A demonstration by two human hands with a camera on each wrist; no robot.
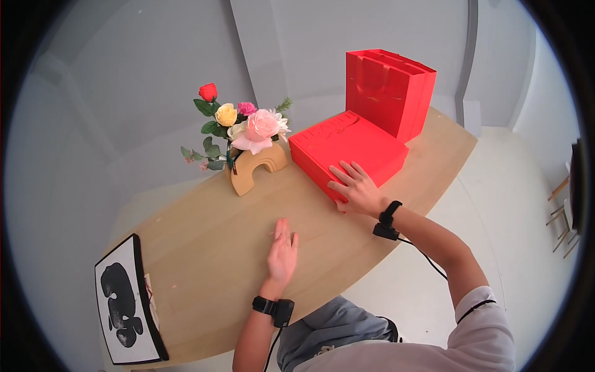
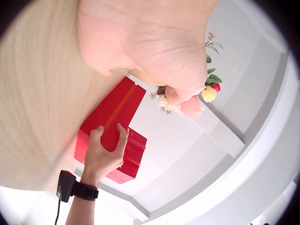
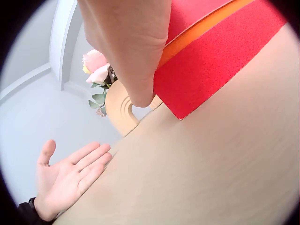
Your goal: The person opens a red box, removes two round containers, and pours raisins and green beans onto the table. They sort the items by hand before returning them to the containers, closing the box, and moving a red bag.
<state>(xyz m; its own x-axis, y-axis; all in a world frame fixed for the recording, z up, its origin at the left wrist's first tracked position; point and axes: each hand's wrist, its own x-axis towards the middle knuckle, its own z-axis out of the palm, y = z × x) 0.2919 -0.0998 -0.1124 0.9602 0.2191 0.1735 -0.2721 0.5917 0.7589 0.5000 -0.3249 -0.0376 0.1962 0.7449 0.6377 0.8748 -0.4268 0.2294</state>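
Note:
A flat red gift box with raised decoration on its lid lies on the table. My right hand grips its near edge, fingers spread over the lid and thumb down at the side. From the right wrist, an orange band shows between the red lid and the red lower wall. My left hand holds nothing; its fingers are straight and together, low over the wooden table, left of the box. The right wrist view shows its palm facing the box.
Behind the box stands a red paper gift bag. Left of it, artificial flowers rise from a tan arch-shaped vase. A black-framed picture lies at the table's left end. Chairs stand far right.

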